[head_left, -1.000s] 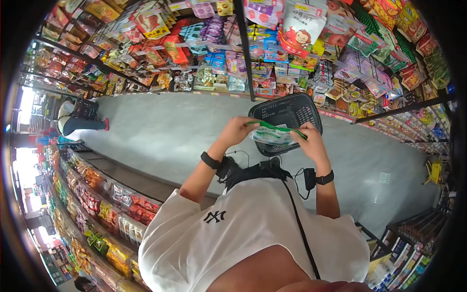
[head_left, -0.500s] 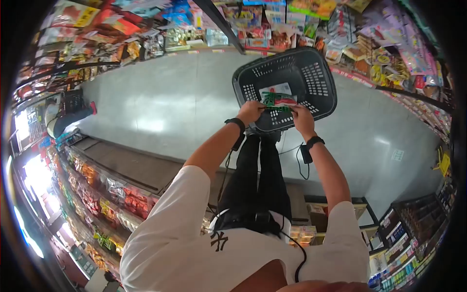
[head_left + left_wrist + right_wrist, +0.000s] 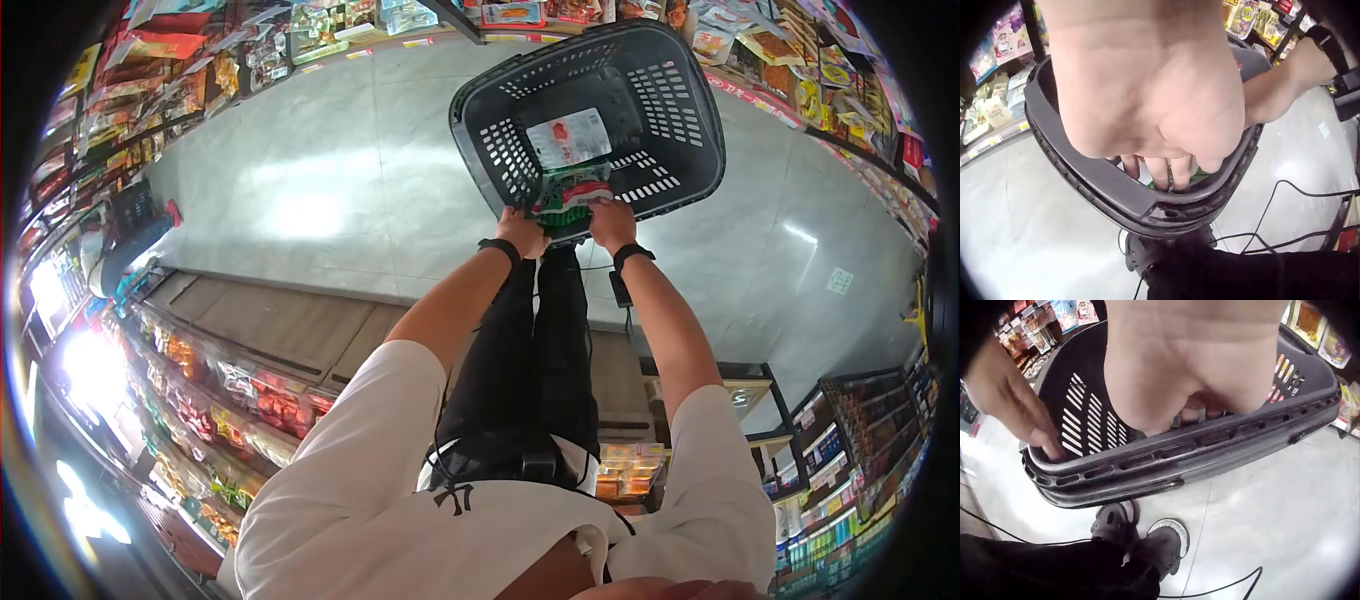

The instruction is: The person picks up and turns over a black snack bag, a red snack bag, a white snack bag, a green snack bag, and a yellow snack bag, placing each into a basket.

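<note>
I have the left hand's (image 3: 522, 232) fingers down inside the near rim and the right hand's (image 3: 612, 224) at the pack's (image 3: 575, 192) end; from here I can't tell whether either set grasps it or has released. A second ago the pack was stretched between them above the basket (image 3: 700, 150); now it sits inside, by the near wall, just beside the white pack (image 3: 568, 138). I'd judge the lowering nearly done.

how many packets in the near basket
2 in the basket: a white packet near its middle, a green-and-red packet on its near side; others may be hidden
</note>
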A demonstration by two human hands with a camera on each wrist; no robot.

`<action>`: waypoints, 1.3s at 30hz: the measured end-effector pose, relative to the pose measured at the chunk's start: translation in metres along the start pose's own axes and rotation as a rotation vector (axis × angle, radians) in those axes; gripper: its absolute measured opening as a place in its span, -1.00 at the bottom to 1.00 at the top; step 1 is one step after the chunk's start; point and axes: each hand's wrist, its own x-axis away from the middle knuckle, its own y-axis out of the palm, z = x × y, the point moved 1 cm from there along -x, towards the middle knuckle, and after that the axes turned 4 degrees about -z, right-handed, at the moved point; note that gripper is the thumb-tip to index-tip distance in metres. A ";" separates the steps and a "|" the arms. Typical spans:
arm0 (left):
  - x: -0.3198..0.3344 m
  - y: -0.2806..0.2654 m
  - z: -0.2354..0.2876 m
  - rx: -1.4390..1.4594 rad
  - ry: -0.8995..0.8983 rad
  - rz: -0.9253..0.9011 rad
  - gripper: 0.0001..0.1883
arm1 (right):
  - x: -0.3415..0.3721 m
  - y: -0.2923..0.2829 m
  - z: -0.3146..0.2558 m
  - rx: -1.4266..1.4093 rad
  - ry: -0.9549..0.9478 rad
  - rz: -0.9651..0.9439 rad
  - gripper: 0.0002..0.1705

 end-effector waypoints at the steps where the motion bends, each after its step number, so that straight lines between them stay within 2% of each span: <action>1: 0.001 0.005 0.000 0.004 0.020 -0.008 -0.46 | 0.002 -0.002 -0.002 -0.030 0.008 -0.014 -0.62; 4: 0.005 0.011 0.004 -0.014 0.002 -0.028 -0.46 | 0.002 -0.005 -0.004 0.144 0.076 -0.187 -0.61; 7: 0.014 0.006 0.000 0.130 0.035 -0.092 -0.49 | 0.015 -0.004 -0.004 0.133 0.065 -0.138 -0.60; 10: 0.024 0.001 -0.008 0.151 0.011 -0.114 -0.53 | 0.036 -0.014 -0.012 0.112 0.056 -0.064 -0.58; 12: 0.032 0.003 -0.022 0.227 0.052 -0.025 -0.55 | 0.048 -0.013 -0.010 0.049 0.021 0.030 -0.57; 15: 0.054 -0.014 -0.034 0.260 0.202 0.111 -0.55 | 0.092 -0.061 -0.023 -0.167 0.145 -0.112 -0.61; 17: 0.094 -0.044 -0.027 0.267 0.335 0.243 -0.53 | 0.123 -0.066 -0.013 -0.276 0.147 -0.030 -0.64; 19: 0.122 -0.059 -0.021 0.391 0.413 0.527 -0.54 | 0.163 -0.072 0.000 -0.413 0.163 0.213 -0.62; 21: 0.174 -0.103 -0.001 0.382 0.478 0.587 -0.56 | 0.214 -0.101 0.010 -0.547 0.284 0.343 -0.60; 23: 0.223 -0.134 0.025 0.561 0.521 0.629 -0.59 | 0.256 -0.095 0.045 -0.555 0.204 0.501 -0.59; 24: 0.254 -0.157 0.044 0.558 0.416 0.529 -0.61 | 0.285 -0.109 0.053 -0.533 0.270 0.513 -0.59; 25: 0.291 -0.171 0.068 0.574 0.414 0.550 -0.61 | 0.317 -0.126 0.057 -0.515 0.334 0.522 -0.59; 27: 0.311 -0.186 0.099 0.391 0.626 0.671 -0.65 | 0.388 -0.157 0.055 -0.906 0.537 0.589 -0.60; 29: 0.332 -0.201 0.138 0.414 0.796 0.677 -0.67 | 0.427 -0.128 0.093 -1.241 0.442 0.747 -0.60; 30: 0.341 -0.206 0.158 0.431 0.879 0.664 -0.68 | 0.452 -0.132 0.099 -1.282 0.420 0.821 -0.61; 33: 0.368 -0.226 0.222 0.421 0.858 0.577 -0.71 | 0.529 -0.152 0.123 -1.332 0.441 0.989 -0.63; 34: 0.369 -0.229 0.243 0.409 0.917 0.593 -0.70 | 0.551 -0.158 0.133 -1.338 0.463 1.030 -0.64; 37: 0.380 -0.241 0.306 0.301 0.908 0.556 -0.70 | 0.610 -0.164 0.165 -1.335 0.552 1.129 -0.63; 38: 0.376 -0.242 0.326 0.314 0.988 0.572 -0.70 | 0.627 -0.164 0.178 -1.311 0.554 1.145 -0.62; 39: 0.378 -0.246 0.346 0.307 0.993 0.579 -0.69 | 0.642 -0.163 0.191 -1.291 0.555 1.163 -0.60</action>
